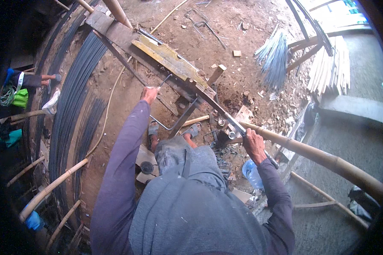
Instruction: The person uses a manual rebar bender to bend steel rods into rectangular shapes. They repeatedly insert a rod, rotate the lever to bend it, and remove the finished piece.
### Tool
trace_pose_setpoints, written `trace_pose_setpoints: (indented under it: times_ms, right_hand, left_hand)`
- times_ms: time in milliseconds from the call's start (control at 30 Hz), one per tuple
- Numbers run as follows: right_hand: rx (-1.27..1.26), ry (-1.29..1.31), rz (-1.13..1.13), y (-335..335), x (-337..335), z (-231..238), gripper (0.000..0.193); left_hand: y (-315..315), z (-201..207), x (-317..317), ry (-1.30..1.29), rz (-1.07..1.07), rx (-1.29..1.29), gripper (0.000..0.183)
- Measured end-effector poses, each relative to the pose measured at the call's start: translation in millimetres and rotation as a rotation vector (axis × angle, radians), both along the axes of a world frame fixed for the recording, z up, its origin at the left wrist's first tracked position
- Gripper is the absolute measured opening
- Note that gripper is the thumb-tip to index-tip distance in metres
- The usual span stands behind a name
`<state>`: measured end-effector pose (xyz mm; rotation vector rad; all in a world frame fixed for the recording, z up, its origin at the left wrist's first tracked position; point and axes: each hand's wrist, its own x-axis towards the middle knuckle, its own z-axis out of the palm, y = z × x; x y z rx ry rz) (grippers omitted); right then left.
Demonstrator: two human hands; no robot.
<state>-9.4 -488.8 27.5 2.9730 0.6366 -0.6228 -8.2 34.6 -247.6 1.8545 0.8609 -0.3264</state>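
Observation:
My left hand (149,94) is closed around a thin steel rod (160,123) bent at several corners, one end sticking up past my fingers. The rod's other part runs to the edge of a narrow wooden bench (117,36). My right hand (254,146) grips a long metal lever bar (222,111) near its lower end. That bar slants up and left to the bench's near right end, where its head meets metal fittings. A worn yellow board (168,56) lies along the bench top. My fingers hide part of both the rod and the bar.
Long dark steel rods (74,80) lie on the ground at left. A bundle of cut rods (274,59) and pale wooden strips (330,68) lie at upper right. A bamboo pole (319,155) crosses at right, near a plastic bottle (252,174). Another person's leg (34,80) shows far left.

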Motion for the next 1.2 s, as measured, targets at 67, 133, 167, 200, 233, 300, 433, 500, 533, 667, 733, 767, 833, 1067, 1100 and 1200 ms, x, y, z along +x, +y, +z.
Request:
trace_pose_setpoints:
  times_ms: [67, 133, 167, 200, 233, 300, 433, 500, 533, 667, 733, 767, 833, 1067, 1100, 1200]
  right_hand:
    - [-0.004, -0.029, -0.003, -4, 5, 3, 0.015]
    - [0.105, -0.044, -0.029, -11, 1, 9, 0.016]
    - [0.142, -0.043, -0.054, -15, 0, 12, 0.017]
    - [0.155, -0.071, -0.118, -20, -2, 13, 0.025]
    - [0.179, -0.087, -0.136, -28, 3, 13, 0.028]
    - [0.162, -0.040, -0.192, -49, 12, 11, 0.033]
    - [0.208, 0.018, -0.021, -85, 62, -25, 0.041]
    - [0.147, 0.001, -0.041, -98, 98, -44, 0.036]
    - [0.178, -0.059, 0.098, -107, 114, -45, 0.030]
    - [0.038, -0.083, 0.303, -117, 192, -40, 0.018]
    - [0.011, -0.042, 0.351, -110, 231, -39, 0.017]
    - [0.027, -0.044, 0.393, -105, 249, -39, 0.016]
    - [0.090, -0.108, 0.554, -91, 277, -42, 0.013]
    - [0.061, -0.056, 0.681, -49, 335, -51, 0.011]
    - [0.065, -0.054, 0.695, -45, 341, -53, 0.011]
    - [0.106, -0.045, 0.747, -37, 357, -63, 0.009]
  left_hand:
    - [-2, 12, 0, 0.038, -0.052, 0.070, 0.033]
    - [-12, 35, -3, 0.061, -0.024, 0.083, 0.039]
    - [-20, 50, -1, 0.107, -0.014, 0.085, 0.042]
    - [-29, 67, -1, 0.014, -0.073, 0.116, 0.061]
    - [-40, 82, 7, -0.038, -0.086, 0.174, 0.068]
    - [-67, 112, 19, -0.075, -0.091, 0.293, 0.083]
    - [-105, 145, 52, 0.125, -0.011, 0.186, 0.128]
    - [-112, 146, 58, 0.173, 0.045, 0.201, 0.136]
    - [-113, 143, 62, 0.155, 0.104, 0.117, 0.138]
    - [-109, 120, 69, 0.111, 0.141, 0.098, 0.139]
    - [-108, 111, 72, 0.139, 0.131, 0.106, 0.136]
    - [-108, 109, 73, 0.096, 0.139, 0.075, 0.134]
    - [-109, 111, 74, 0.118, 0.137, 0.124, 0.132]
    - [-111, 148, 83, 0.328, 0.037, 0.145, 0.135]
    - [-111, 152, 85, 0.349, 0.049, 0.173, 0.135]
    - [-111, 154, 85, 0.405, 0.068, 0.196, 0.138]
